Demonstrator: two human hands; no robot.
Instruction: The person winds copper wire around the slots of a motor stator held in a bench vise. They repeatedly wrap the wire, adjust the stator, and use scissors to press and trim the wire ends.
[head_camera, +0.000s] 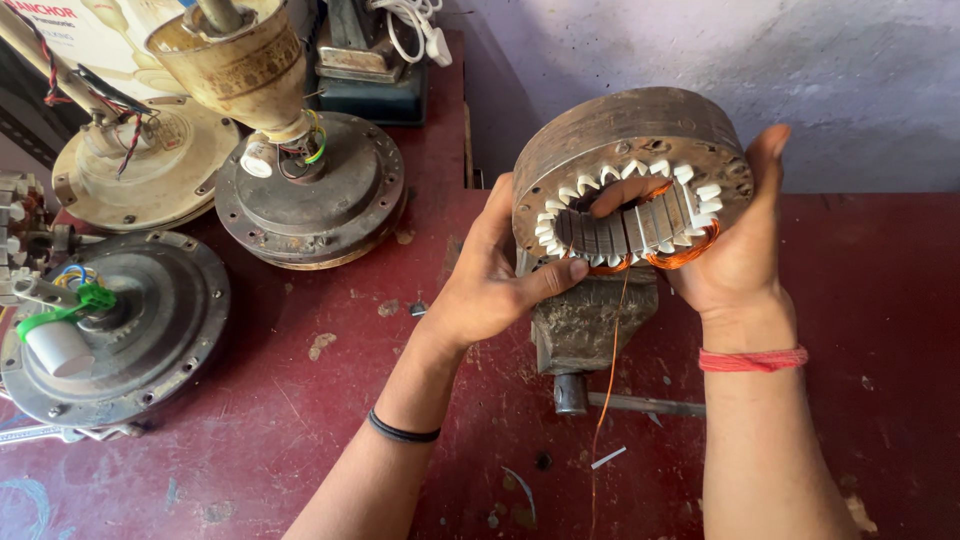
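Both my hands hold a round metal motor stator (625, 135) upright above the bench, its open face turned to me. White slot liners ring its bore, and orange copper winding (680, 255) fills the lower right slots. My left hand (490, 275) grips the stator's left lower edge, thumb under the rim. My right hand (735, 250) cups its right side, with the thumb reaching into the bore. A loose strand of copper wire (605, 400) hangs down from the winding.
A grimy bench vise (585, 325) sits under the stator on the dark red table (300, 400). Three ceiling fan motors stand at the left: one grey with a white capacitor (110, 330), one dark (310, 190), one cream (140, 160). A pale wall rises behind.
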